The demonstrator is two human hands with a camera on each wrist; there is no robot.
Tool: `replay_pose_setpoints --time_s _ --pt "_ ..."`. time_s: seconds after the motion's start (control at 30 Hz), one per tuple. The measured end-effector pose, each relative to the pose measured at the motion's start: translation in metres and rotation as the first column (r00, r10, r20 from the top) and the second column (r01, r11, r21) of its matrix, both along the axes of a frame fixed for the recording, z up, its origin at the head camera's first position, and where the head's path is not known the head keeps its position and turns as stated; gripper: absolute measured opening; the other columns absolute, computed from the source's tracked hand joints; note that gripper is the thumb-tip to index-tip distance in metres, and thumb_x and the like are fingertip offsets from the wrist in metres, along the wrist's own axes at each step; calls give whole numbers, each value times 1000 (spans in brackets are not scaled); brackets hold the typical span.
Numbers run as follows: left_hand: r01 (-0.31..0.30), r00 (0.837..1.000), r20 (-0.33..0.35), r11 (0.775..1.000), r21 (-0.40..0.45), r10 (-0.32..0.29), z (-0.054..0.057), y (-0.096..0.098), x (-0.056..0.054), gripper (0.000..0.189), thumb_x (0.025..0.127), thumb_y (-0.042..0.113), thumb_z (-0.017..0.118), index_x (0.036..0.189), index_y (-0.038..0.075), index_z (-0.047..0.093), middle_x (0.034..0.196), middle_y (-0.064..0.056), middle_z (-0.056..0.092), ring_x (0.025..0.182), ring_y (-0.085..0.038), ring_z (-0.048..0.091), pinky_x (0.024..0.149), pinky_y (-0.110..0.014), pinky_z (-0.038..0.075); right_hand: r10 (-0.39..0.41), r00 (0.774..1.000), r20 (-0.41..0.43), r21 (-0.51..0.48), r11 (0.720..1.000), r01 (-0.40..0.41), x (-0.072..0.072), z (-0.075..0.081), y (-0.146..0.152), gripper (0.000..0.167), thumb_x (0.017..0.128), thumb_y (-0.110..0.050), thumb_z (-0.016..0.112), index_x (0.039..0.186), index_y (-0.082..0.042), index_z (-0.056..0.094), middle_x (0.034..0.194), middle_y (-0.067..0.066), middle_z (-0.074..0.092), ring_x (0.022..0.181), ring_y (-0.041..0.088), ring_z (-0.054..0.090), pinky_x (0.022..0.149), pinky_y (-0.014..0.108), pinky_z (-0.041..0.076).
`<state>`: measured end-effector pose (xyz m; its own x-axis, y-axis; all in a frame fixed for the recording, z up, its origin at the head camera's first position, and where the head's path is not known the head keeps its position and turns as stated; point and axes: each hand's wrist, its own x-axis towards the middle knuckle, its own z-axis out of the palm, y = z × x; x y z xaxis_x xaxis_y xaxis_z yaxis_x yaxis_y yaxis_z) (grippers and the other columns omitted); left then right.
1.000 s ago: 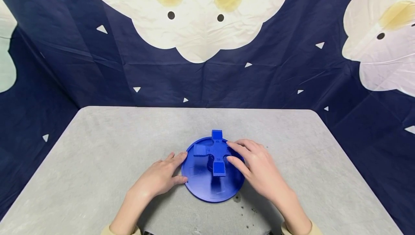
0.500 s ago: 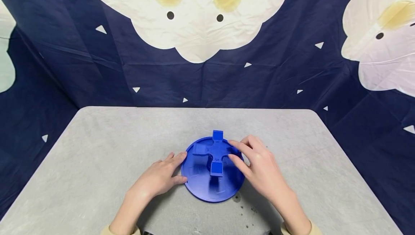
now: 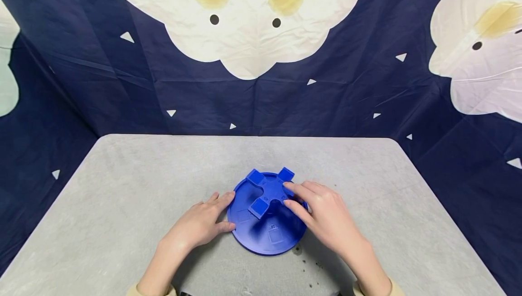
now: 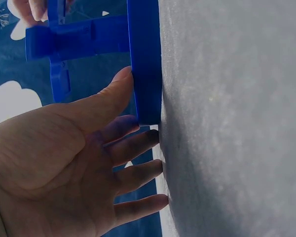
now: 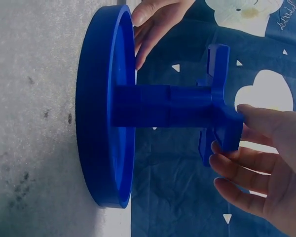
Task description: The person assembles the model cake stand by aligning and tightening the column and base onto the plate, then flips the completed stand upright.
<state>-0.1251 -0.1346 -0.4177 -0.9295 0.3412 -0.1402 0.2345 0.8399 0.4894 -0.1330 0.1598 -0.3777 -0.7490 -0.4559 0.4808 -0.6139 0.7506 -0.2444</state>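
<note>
Navy fabric backdrop (image 3: 261, 105) printed with white clouds and small triangles, enclosing a grey tabletop (image 3: 163, 164). Upon this surface lies a round blue base (image 3: 261, 241) with a raised rim, placed between your two hands. Your left hand (image 3: 200, 223) has its fingers extended, thumb and index against the rim; the other fingertips reach the tabletop. Your right hand (image 3: 324, 210) pinches one arm of the four-armed blue crosspiece (image 3: 274, 190) between thumb and fingers. A blue column (image 5: 163, 106) supports this crosspiece above the base, its arms lying diagonally to you in the head view. Script lettering (image 5: 288, 14) on the backdrop, turned sideways in the right wrist view, appears to read "smile". Smallest of all, characters marked on the crosspiece and an embossed symbol (image 3: 273, 226) on the base are too small to read.
</note>
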Motion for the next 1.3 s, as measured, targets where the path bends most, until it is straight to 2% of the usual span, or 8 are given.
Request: replay_pose_setpoints --time_s 0.07,0.17,0.27,0.4,0.5,0.63,0.97,1.3 --pt "0 1000 0 1000 0 0 0 0 0 76 92 40 75 155 8 46 160 -14 48 149 -45 41 117 -69 37 -1 1000 -2 -16 1000 0 0 0 0 33 95 -34 74 126 -22 74 80 -13 59 69 1 47 60 20 43" --pt "0 1000 1 1000 2 0 0 0 0 76 92 40 75 155 8 46 160 -14 48 149 -45 41 117 -69 36 -3 1000 -24 -35 999 2 0 0 0 34 94 -33 75 127 -21 74 88 -11 63 78 3 52 64 23 48" --pt "-1 1000 1 1000 3 1 0 0 0 76 92 39 75 155 8 46 160 -14 48 149 -45 40 118 -69 36 1 1000 -31 -24 1000 -2 -1 1 1 42 94 -36 75 132 -19 70 117 -2 70 108 13 63 89 35 58" --pt "-1 1000 -1 1000 1 1 0 0 0 76 92 39 75 155 8 47 160 -14 48 149 -45 41 117 -69 36 17 998 53 58 998 -20 -3 0 1 54 98 -48 66 145 -20 61 153 4 57 147 29 47 118 55 43" --pt "-1 1000 -3 1000 0 1 0 0 0 76 91 39 75 155 8 47 160 -14 48 149 -45 41 117 -69 37 14 990 139 118 993 -30 -3 -3 -1 58 102 -54 57 150 -22 55 162 2 46 156 32 35 123 59 35" --pt "0 1000 -6 1000 0 0 0 0 0 76 91 39 75 154 8 47 159 -13 49 149 -45 41 117 -69 37 3 982 190 140 990 -30 -2 -4 -1 59 103 -56 52 152 -23 52 164 2 44 158 30 31 126 57 31" --pt "2 1000 -8 1000 0 -2 0 0 0 76 92 39 75 155 8 47 160 -13 49 149 -45 41 117 -69 37 -2 990 143 123 992 -16 1 -2 0 65 96 -63 60 147 -22 59 140 3 57 136 27 52 118 48 40" --pt "-1 1000 -4 1000 2 1 1 0 0 75 92 39 75 155 8 47 160 -13 48 149 -45 41 117 -69 37 -41 985 166 140 990 18 4 3 -1 61 96 -63 59 144 -25 62 131 -2 59 125 24 57 110 47 45"
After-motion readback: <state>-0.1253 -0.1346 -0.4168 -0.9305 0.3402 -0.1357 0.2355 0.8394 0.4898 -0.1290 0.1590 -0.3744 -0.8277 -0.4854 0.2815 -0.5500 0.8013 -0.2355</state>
